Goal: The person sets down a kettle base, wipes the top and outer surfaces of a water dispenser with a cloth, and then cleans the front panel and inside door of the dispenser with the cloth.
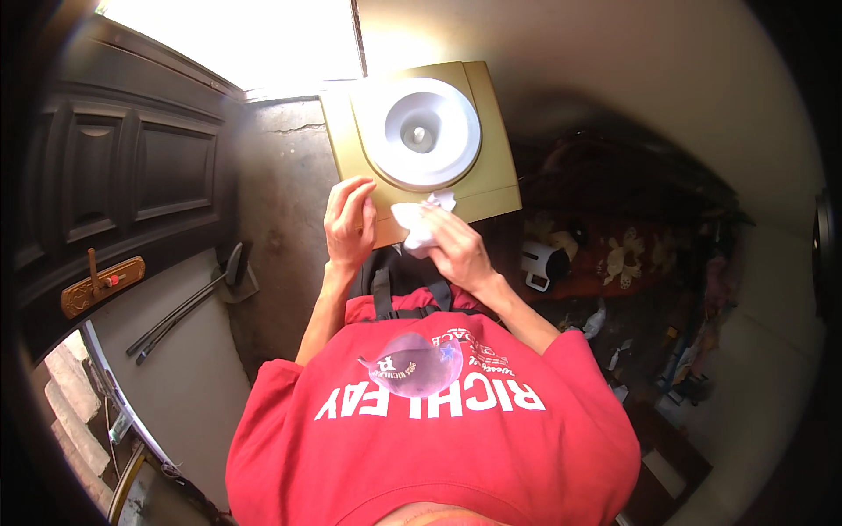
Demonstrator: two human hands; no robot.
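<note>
Before me stands a yellowish box-shaped appliance (496, 151) with a round white basin (464, 131) in its top, perhaps a washing-machine tub or a water-dispenser top; I cannot tell which. My right hand (457, 246) holds a crumpled white cloth or tissue (413, 223) against the near edge of the top, below the basin. At the near left corner is my left hand (352, 220), its fingers curled; no object shows in it, and whether its fingertips touch the surface is unclear.
A dark panelled door (174, 164) with a brass handle plate (102, 286) stands at the left. Long-handled tools (184, 314) and a dustpan (240, 283) lean by the wall. At the right, a white electric kettle (543, 265) is near a red flowered cloth (621, 260).
</note>
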